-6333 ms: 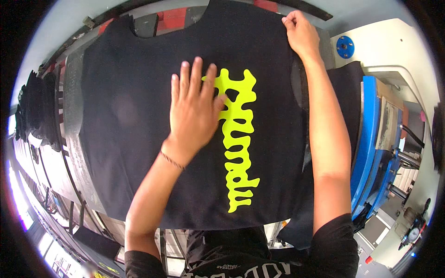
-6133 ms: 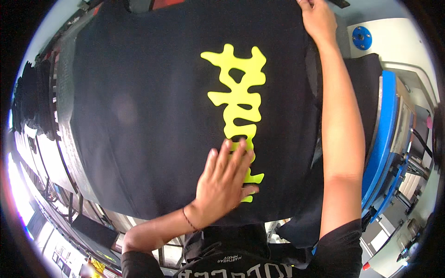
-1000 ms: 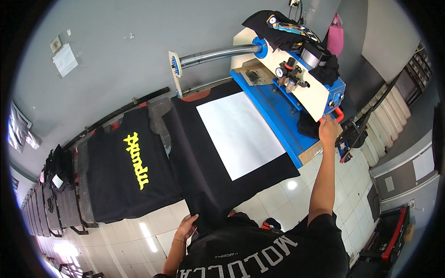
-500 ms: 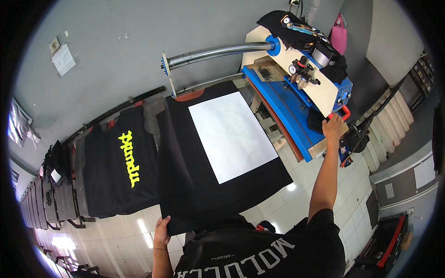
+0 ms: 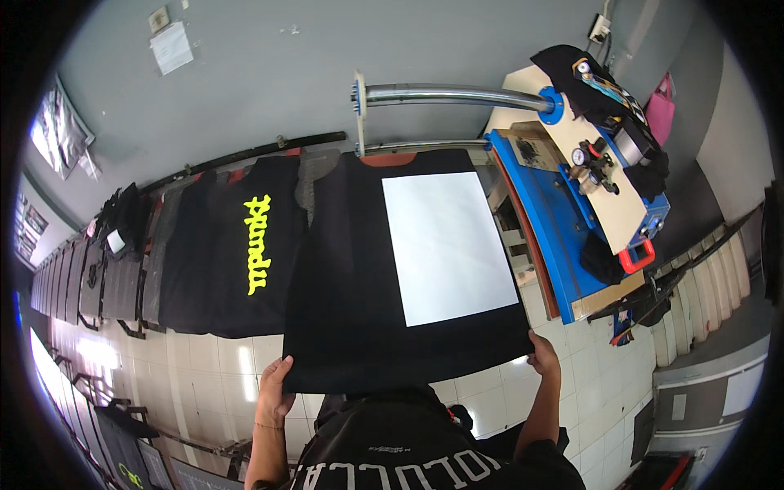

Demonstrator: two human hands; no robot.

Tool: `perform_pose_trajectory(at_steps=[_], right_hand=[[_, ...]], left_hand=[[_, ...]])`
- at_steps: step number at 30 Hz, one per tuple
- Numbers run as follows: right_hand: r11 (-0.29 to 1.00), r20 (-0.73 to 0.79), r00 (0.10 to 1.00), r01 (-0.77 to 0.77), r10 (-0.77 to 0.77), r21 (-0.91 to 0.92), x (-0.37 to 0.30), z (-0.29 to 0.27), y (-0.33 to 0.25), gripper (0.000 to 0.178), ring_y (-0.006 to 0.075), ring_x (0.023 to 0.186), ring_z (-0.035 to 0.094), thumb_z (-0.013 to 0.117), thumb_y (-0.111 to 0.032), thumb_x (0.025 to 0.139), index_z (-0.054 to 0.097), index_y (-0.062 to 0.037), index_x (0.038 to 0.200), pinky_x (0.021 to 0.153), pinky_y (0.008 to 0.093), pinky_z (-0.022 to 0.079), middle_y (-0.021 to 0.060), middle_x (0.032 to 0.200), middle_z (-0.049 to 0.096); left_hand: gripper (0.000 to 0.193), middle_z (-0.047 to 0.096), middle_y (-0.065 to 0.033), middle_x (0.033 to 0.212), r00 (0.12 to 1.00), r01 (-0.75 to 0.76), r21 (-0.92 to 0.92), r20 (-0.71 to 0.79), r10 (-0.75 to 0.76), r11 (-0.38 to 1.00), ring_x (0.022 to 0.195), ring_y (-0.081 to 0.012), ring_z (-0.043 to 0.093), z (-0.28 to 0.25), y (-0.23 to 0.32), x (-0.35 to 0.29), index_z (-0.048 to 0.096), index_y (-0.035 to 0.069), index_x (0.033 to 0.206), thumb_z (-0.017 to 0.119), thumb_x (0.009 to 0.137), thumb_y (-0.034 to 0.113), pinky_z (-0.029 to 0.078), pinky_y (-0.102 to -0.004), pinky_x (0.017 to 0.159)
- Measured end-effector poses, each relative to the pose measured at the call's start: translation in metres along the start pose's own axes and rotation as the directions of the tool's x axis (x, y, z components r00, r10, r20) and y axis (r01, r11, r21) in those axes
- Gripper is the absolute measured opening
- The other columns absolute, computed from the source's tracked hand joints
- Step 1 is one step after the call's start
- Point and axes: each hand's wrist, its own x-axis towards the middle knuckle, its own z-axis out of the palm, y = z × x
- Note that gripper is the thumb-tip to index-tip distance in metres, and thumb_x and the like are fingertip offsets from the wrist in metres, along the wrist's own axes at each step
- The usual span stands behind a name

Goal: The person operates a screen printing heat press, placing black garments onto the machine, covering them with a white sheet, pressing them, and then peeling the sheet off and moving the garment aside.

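A black T-shirt (image 5: 343,327) lies spread flat in front of me, its hem toward me. My left hand (image 5: 274,390) grips the hem's left corner, thumb on top. At the right corner my right hand (image 5: 543,356) holds the hem edge, fingers mostly hidden beneath the cloth. A white rectangular sheet (image 5: 453,253) rests on the shirt, right of its middle. Beside it, to the left, another black T-shirt (image 5: 208,253) carries bright yellow lettering (image 5: 258,245).
To the right stands a blue and cream heat press (image 5: 543,237) with a red handle (image 5: 637,257), a gauge and black cloth on top. A curved metal rail (image 5: 457,95) runs along the back. More dark boards (image 5: 69,282) line the far left. A pink bag (image 5: 660,110) hangs behind.
My right hand has let go of the press's red handle and taken the T-shirt's right hem corner. My left hand keeps its corner. The whole view has shifted.
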Motion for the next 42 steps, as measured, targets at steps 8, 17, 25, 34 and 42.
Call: perform_pose_trajectory(at_steps=[8, 17, 25, 34, 42], right_hand=[[0.597, -0.151, 0.721, 0.657, -0.676, 0.461, -0.123, 0.055, -0.124, 0.036, 0.0215, 0.113, 0.062, 0.061, -0.023, 0.099, 0.057, -0.0023, 0.128, 0.099, 0.0384, 0.05, 0.0104, 0.122, 0.064], [0.189, -0.353, 0.525, 0.725, -0.774, 0.663, -0.276, 0.184, -0.319, 0.043, 0.0246, 0.105, 0.064, 0.066, -0.033, 0.094, 0.063, 0.0003, 0.12, 0.095, 0.0366, 0.05, 0.0115, 0.119, 0.066], [0.152, -0.06, 0.301, 0.631, -0.952, 0.76, -0.279, 0.389, -0.447, 0.02, 0.0208, 0.1, 0.064, 0.071, -0.014, 0.09, 0.066, -0.0042, 0.107, 0.094, 0.0361, 0.049, 0.0082, 0.104, 0.069], [0.375, 0.089, 0.425, 0.656, -0.901, 0.655, -0.153, 0.626, -0.524, 0.017, 0.0183, 0.093, 0.061, 0.069, -0.002, 0.085, 0.063, -0.0061, 0.101, 0.083, 0.0367, 0.048, 0.0055, 0.098, 0.065], [0.05, -0.061, 0.126, 0.723, -0.99, 0.689, -0.294, 0.594, -0.521, 0.042, 0.0205, 0.107, 0.056, 0.071, -0.005, 0.086, 0.054, -0.0035, 0.125, 0.093, 0.0368, 0.045, 0.0115, 0.114, 0.057]], left_hand=[[0.016, 0.072, -0.0087, 0.101, 0.963, -0.259, -0.087, 0.056, 0.264, 0.962, 0.087, -0.0159, 0.069, 0.007, 0.057, -0.003, 0.066, 0.002, 0.105, 0.065, 0.094, 0.013, 0.057, -0.0289, 0.078], [0.032, 0.069, -0.009, 0.112, 0.544, -0.838, -0.058, -0.149, 0.826, 0.542, 0.097, -0.0182, 0.067, -0.037, 0.24, 0.016, 0.061, 0.002, 0.121, 0.055, 0.101, 0.026, 0.055, -0.0309, 0.087], [0.028, 0.066, -0.0069, 0.107, 0.44, -0.874, -0.243, -0.032, 0.897, 0.42, 0.096, -0.0158, 0.062, -0.116, 0.494, 0.012, 0.063, 0.005, 0.117, 0.062, 0.098, 0.026, 0.048, -0.0285, 0.093], [0.022, 0.065, -0.0055, 0.095, 0.596, -0.794, 0.134, -0.018, 0.803, 0.592, 0.089, -0.0161, 0.061, -0.242, 0.639, 0.19, 0.062, 0.003, 0.102, 0.06, 0.098, 0.025, 0.049, -0.0312, 0.083], [0.03, 0.066, -0.0038, 0.105, 0.428, -0.901, 0.095, 0.057, 0.902, 0.422, 0.093, -0.0133, 0.06, -0.237, 0.683, 0.106, 0.063, 0.003, 0.115, 0.063, 0.097, 0.027, 0.046, -0.0301, 0.087]])
